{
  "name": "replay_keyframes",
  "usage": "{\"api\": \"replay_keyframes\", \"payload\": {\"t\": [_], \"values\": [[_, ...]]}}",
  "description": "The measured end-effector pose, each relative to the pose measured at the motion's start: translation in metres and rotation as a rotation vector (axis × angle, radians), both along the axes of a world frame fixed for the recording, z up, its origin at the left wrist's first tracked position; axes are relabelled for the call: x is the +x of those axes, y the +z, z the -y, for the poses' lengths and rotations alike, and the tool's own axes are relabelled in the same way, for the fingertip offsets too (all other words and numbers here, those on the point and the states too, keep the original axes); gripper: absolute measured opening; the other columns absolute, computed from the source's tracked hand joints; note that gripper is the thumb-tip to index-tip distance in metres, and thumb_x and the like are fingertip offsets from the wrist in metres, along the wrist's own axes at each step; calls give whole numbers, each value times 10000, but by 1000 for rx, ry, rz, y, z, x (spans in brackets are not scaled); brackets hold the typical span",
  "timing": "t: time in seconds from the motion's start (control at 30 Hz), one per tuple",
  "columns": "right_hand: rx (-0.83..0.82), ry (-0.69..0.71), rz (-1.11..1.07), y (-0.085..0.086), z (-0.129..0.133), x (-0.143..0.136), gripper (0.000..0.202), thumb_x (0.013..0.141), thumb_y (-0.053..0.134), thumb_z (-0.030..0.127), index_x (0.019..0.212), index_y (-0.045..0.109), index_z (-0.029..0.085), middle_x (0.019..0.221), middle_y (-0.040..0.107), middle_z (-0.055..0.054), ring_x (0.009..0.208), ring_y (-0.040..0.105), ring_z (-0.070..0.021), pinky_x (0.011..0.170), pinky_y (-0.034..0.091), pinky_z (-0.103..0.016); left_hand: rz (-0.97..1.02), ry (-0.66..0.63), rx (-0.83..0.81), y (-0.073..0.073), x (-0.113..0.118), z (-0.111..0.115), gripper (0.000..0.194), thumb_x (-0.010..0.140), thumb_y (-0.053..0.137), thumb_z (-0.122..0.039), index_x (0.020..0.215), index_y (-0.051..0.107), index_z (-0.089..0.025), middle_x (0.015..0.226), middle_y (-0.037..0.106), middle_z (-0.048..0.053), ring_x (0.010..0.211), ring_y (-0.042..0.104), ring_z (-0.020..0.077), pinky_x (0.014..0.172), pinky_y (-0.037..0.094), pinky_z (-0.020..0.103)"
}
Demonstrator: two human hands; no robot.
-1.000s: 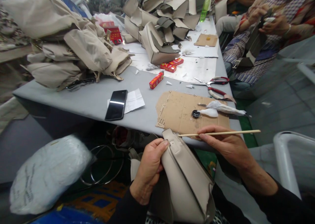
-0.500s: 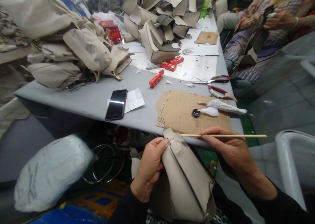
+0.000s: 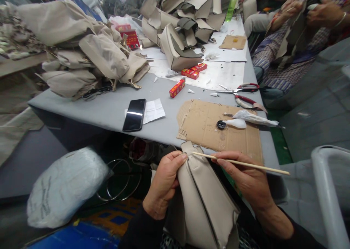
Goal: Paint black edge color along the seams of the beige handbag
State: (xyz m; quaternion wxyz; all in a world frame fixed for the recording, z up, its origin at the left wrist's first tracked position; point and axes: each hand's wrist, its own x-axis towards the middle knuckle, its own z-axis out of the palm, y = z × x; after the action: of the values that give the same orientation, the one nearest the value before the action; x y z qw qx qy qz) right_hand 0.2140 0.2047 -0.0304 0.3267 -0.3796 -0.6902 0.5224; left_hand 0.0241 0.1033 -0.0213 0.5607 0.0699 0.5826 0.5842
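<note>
A beige leather bag piece [image 3: 203, 190] with dark edges lies over my lap, its narrow end pointing at the table. My left hand [image 3: 166, 179] pinches that end between thumb and fingers. In my right hand [image 3: 243, 176] is a thin wooden stick [image 3: 257, 165], slanting down to the right. The stick's left tip is at the flap near the top of the leather, close to my left thumb; whether it touches cannot be made out. On a cardboard sheet [image 3: 197, 123] just beyond lie a small white bottle with a black top [image 3: 236, 123] and a white wrapped tube [image 3: 255, 117].
Scissors [image 3: 240, 89], red small boxes [image 3: 177, 88] and a phone [image 3: 134, 114] lie on the table [image 3: 109, 114]. Beige bags [image 3: 104, 55] are heaped at left, leather pieces [image 3: 175, 44] at the back. A co-worker's hands [image 3: 324, 17] hold dark material. A white chair arm [image 3: 324, 183] stands right.
My right hand has shifted left and slightly down, and the stick now tilts with its tip nearer my left thumb. The view has turned a little left. The co-worker's hands have moved up.
</note>
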Motion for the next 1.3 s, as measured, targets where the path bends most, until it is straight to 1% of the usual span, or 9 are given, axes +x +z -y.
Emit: {"api": "replay_keyframes", "payload": {"t": [0.1, 0.2, 0.4, 0.57, 0.8, 1.0, 1.17, 1.3], "values": [[-18, 5, -6, -3, 1, -2, 140, 911, 739, 398, 967, 795, 282, 995, 795, -26, 964, 740, -232, 879, 579, -336, -6, -3, -2, 2, 1, 1, 386, 684, 835, -466, 734, 596, -166, 482, 420, -87, 348, 213, 28, 311, 139, 163], [-23, 14, -8, -6, 2, -2, 129, 912, 742, 387, 983, 793, 291, 1000, 794, -19, 950, 741, -226, 874, 577, -334, -4, 8, -4, 4, 1, 3, 386, 678, 832, -467, 723, 590, -170, 474, 424, -85, 339, 224, 31, 309, 144, 166], [1, 35, -56, -10, 6, 1, 99, 908, 752, 346, 984, 799, 304, 1004, 798, -18, 947, 741, -231, 893, 589, -358, 0, 11, 8, 1, -1, 6, 363, 695, 820, -447, 743, 599, -163, 488, 429, -83, 347, 223, 28, 304, 144, 161], [-17, -1, -66, -13, 10, 3, 90, 895, 765, 350, 960, 806, 303, 992, 801, -19, 927, 742, -230, 860, 605, -351, -7, -8, 16, 1, -2, 7, 346, 716, 802, -441, 754, 606, -158, 494, 429, -80, 349, 222, 29, 293, 139, 159], [-4, -56, -38, -14, 10, -3, 90, 887, 774, 366, 944, 812, 308, 975, 802, -10, 910, 741, -227, 835, 595, -338, -14, -11, 16, 2, 0, 9, 341, 729, 791, -442, 738, 585, -171, 487, 419, -86, 345, 207, 27, 286, 146, 150], [33, -71, -42, -16, 12, -2, 60, 873, 791, 346, 911, 815, 306, 901, 799, 1, 817, 739, -202, 754, 589, -299, -10, -1, 25, 1, 0, 8, 324, 744, 778, -434, 753, 587, -172, 489, 419, -86, 345, 214, 31, 281, 149, 147], [67, -144, -89, -16, 13, -5, 52, 853, 809, 343, 857, 820, 293, 830, 797, 8, 734, 732, -178, 678, 588, -258, -1, 4, 10, 3, 0, 6, 345, 710, 794, -445, 742, 587, -171, 478, 420, -88, 341, 218, 30, 281, 156, 147], [8, -168, -131, -20, 15, -9, 75, 856, 808, 350, 855, 820, 276, 795, 790, 5, 694, 717, -160, 633, 576, -231, 4, 2, -6, 6, 0, 6, 346, 696, 800, -435, 727, 578, -172, 471, 426, -89, 333, 208, 24, 283, 157, 148]]}}
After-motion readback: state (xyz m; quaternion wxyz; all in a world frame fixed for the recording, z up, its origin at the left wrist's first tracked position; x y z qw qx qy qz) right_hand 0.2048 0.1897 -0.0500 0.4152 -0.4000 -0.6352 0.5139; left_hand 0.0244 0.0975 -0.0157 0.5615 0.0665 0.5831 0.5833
